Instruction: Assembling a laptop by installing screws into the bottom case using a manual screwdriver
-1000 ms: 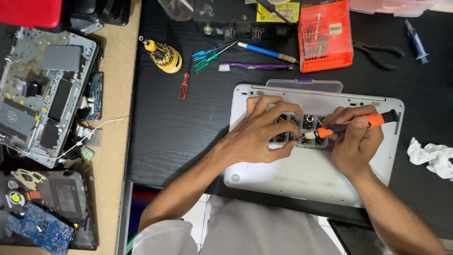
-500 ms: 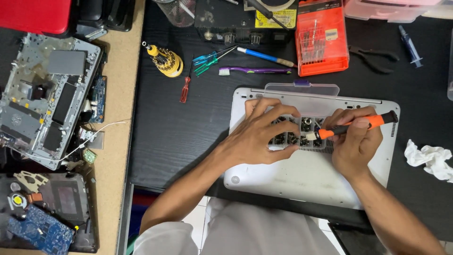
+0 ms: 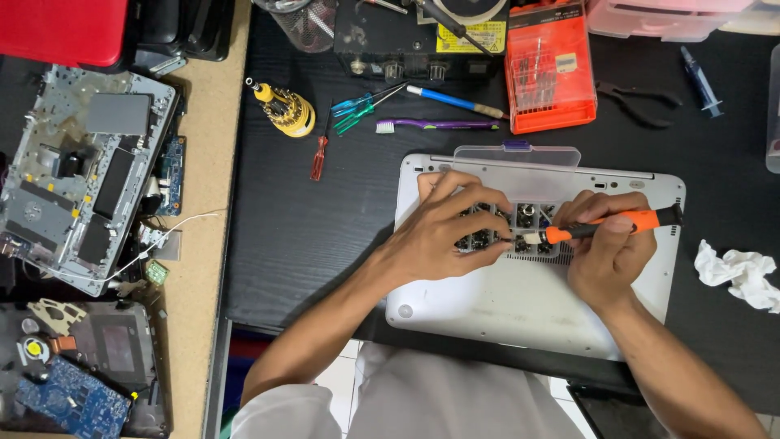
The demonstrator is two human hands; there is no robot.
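Observation:
A silver laptop point(image 3: 520, 305) lies bottom side up on the black table. On it rests a small clear box point(image 3: 528, 218) with compartments of dark screws. My left hand point(image 3: 451, 232) lies over the box's left part, fingers dipped into the compartments. My right hand point(image 3: 605, 248) grips an orange-and-black screwdriver point(image 3: 613, 225), held nearly level, its tip pointing left towards the fingers of my left hand. Whether a screw sits between the fingertips is hidden.
An orange bit case point(image 3: 550, 69), a purple toothbrush point(image 3: 439, 125), small screwdrivers point(image 3: 357, 110), a yellow bit holder point(image 3: 284, 110), pliers point(image 3: 638, 99) and a syringe point(image 3: 700, 80) lie behind the laptop. Crumpled tissue point(image 3: 739, 272) sits right. Dismantled laptop chassis point(image 3: 77, 175) and boards point(image 3: 69, 378) lie left.
The view has shifted slightly. Both hands stay over the screw box, with only small finger movements at the screwdriver tip.

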